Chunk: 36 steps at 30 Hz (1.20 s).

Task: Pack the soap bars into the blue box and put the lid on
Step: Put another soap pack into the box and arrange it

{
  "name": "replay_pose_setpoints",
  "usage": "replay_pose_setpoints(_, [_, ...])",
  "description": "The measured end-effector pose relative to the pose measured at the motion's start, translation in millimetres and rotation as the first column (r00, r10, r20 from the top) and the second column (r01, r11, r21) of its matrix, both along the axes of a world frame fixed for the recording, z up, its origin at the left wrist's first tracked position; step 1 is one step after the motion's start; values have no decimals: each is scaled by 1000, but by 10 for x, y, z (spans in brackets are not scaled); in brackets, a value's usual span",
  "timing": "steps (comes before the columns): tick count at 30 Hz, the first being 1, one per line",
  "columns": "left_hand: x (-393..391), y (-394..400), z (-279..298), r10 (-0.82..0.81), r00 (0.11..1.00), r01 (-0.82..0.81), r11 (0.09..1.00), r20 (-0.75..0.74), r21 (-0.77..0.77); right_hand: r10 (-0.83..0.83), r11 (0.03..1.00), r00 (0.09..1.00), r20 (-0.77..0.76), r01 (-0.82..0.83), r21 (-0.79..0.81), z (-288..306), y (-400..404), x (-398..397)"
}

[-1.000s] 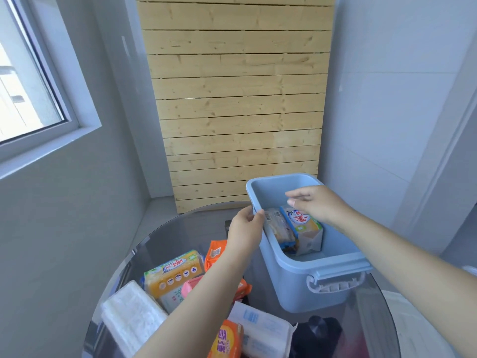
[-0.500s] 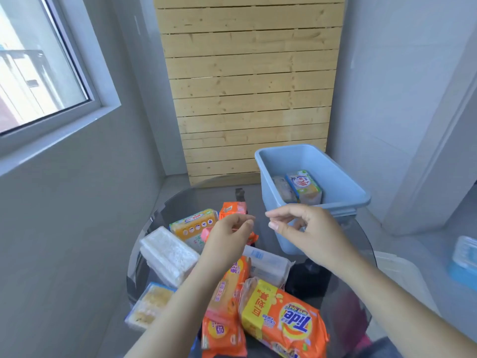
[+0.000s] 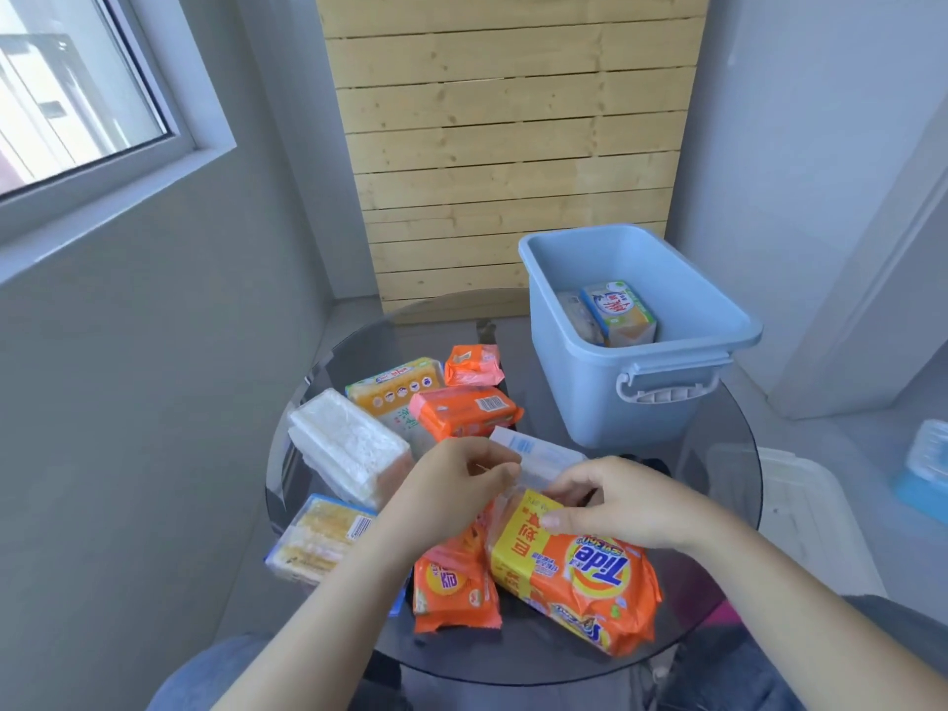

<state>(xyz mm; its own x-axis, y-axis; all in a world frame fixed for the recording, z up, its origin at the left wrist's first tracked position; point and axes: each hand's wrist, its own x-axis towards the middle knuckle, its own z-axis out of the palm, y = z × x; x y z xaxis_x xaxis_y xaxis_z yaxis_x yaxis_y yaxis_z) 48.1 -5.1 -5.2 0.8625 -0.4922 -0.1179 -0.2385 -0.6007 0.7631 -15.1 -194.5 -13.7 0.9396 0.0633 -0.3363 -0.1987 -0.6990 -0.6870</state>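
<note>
The blue box (image 3: pixel 590 402) stands open at the back right of the round glass table (image 3: pixel 518 654), with two soap packs (image 3: pixel 618 310) inside. My left hand (image 3: pixel 451 484) pinches the near left corner of a clear-wrapped white soap pack (image 3: pixel 544 454) lying at the table's middle. My right hand (image 3: pixel 620 500) is curled at that pack's near right end, its thumb pressed on the yellow end of the orange Tide pack (image 3: pixel 590 572). What the right fingers hold is hidden.
Several more soap packs lie on the left half: orange ones (image 3: pixel 464 413), a yellow one (image 3: pixel 395 387), a white one (image 3: pixel 343 443), a yellow and blue one (image 3: pixel 323 536). A translucent white lid (image 3: pixel 800 500) and a blue object (image 3: pixel 923 474) lie on the floor at the right.
Both hands left the blue box, came back toward me and dropped onto the clear-wrapped pack. The camera tilted down, bringing more of the table into view.
</note>
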Motion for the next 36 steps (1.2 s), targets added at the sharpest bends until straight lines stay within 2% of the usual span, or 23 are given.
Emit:
replay_pose_setpoints(2, [-25, 5, -23, -2, 1000, 2, 1000, -2, -2, 53, 999, 996, -67, -54, -7, -5, -5, -37])
replay_pose_setpoints(6, [-103, 13, -71, -4, 999, 4, 1000, 51, 0, 20, 999, 998, -56, -18, 40, -24, 15, -105])
replay_pose_setpoints(11, [-164, -23, -111, -52, 983, 41, 997, 174, 64, -205, 970, 978, 28, 199, 138, -133, 72, -203])
replay_pose_setpoints(13, [-172, -28, -114, -15, 987, 8, 999, 163, 42, -274, 950, 959, 66, 259, 177, -155, 124, -233])
replay_pose_setpoints(17, [-214, -56, -108, 90, 986, -85, 995, 140, -43, -332, 941, 928, 169, 312, 133, -164, 169, -242])
replay_pose_setpoints(20, [-228, -93, -34, 140, 989, -128, 964, 39, -234, -350, 935, 909, 227, 328, 133, -57, 136, -260])
replay_pose_setpoints(23, [-237, -131, 119, 143, 977, -204, 850, -161, -485, -375, 926, 877, 300, 337, 171, 131, 90, -261])
replay_pose_setpoints(25, [-258, -171, 219, 142, 965, -247, 772, -220, -586, -391, 918, 856, 339, 340, 202, 275, 91, -256])
replay_pose_setpoints(27, [-278, -209, 296, 184, 961, -273, 751, -206, -602, -407, 912, 825, 392, 343, 225, 406, 109, -235])
replay_pose_setpoints(30, [-288, -219, 401, 206, 953, -299, 774, -224, -558, -442, 896, 770, 461, 356, 264, 610, 142, -185])
replay_pose_setpoints(33, [-254, -228, 528, 134, 937, -294, 798, -322, -525, -479, 878, 698, 533, 374, 299, 821, 156, -110])
replay_pose_setpoints(36, [-142, -289, 712, 54, 922, -288, 757, -384, -586, -474, 877, 623, 622, 399, 269, 995, 124, 12])
